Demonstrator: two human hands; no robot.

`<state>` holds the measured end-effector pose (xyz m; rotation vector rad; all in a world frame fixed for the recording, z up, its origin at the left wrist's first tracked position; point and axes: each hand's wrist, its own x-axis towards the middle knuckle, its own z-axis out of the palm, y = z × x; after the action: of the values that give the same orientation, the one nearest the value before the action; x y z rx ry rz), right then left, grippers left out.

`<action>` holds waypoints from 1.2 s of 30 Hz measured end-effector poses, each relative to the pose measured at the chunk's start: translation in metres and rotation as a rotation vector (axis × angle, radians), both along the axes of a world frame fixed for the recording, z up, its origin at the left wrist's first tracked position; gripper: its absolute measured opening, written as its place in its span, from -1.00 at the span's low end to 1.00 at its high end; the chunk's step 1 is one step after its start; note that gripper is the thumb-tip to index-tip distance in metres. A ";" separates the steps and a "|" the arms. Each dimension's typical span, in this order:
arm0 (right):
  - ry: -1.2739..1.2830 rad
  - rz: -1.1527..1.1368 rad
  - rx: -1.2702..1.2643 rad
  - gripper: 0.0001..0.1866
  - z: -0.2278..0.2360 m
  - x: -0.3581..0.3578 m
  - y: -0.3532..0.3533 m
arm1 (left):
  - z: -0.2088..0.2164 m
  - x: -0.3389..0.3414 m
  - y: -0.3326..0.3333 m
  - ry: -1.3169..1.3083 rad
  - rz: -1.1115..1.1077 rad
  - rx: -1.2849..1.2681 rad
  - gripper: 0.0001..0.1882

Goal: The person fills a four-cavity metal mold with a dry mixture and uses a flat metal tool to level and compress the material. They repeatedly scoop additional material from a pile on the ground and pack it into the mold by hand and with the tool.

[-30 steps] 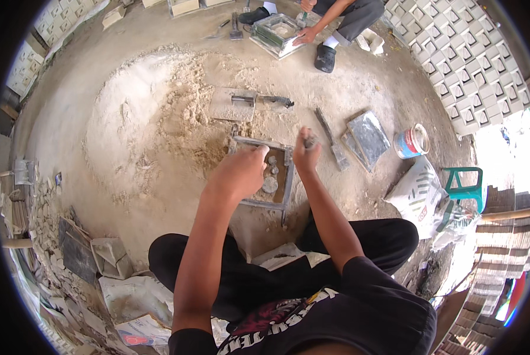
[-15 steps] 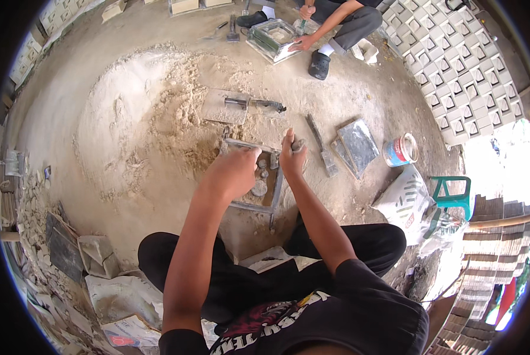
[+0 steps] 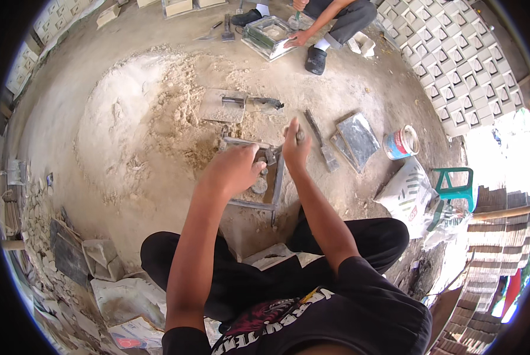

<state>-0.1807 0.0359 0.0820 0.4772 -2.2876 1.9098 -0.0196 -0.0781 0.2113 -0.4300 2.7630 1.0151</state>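
A rectangular metal mould frame (image 3: 252, 206) lies on the dusty ground in front of my crossed legs. My left hand (image 3: 230, 170) is over its left half with fingers curled, and whatever they grip is hidden. Inside the frame, beside that hand, sits a rounded grey lump (image 3: 259, 186) with smaller pieces above it. Just outside the right side, my right hand (image 3: 297, 149) is closed round a short-handled tool (image 3: 301, 135). A grey block (image 3: 271, 156) shows between my hands at the frame's far right corner; whether it belongs to the tool, I cannot tell.
Beyond the frame lie a flat trowel (image 3: 222, 105) and a pale powder heap (image 3: 120, 112). To the right are a scraper (image 3: 322, 142), flat plates (image 3: 357, 141), a tin (image 3: 400, 142), sacks (image 3: 408, 195) and a green stool (image 3: 454, 188). Another person's hand (image 3: 299, 39) rests on a second mould (image 3: 271, 34).
My right hand has risen slightly and turned, with the tool still in it. The left hand's thumb has shifted down towards the rounded lump. The frame stays in place.
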 end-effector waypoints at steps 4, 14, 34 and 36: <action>-0.160 0.238 -0.033 -0.40 -0.001 -0.024 0.005 | 0.007 -0.005 0.000 -0.008 -0.013 0.007 -0.47; -0.175 0.230 -0.060 -0.48 -0.007 0.003 0.016 | -0.003 0.002 0.003 0.010 -0.026 -0.035 -0.48; -0.109 0.067 -0.014 -0.45 -0.009 -0.010 0.002 | 0.012 -0.006 0.006 0.100 -0.026 0.031 -0.42; -0.065 0.065 0.034 -0.45 -0.013 -0.011 0.013 | 0.003 -0.004 0.010 0.207 -0.061 0.026 -0.43</action>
<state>-0.1913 0.0488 0.0693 0.5068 -2.3766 1.9475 -0.0236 -0.0679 0.2138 -0.2480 2.9189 1.1382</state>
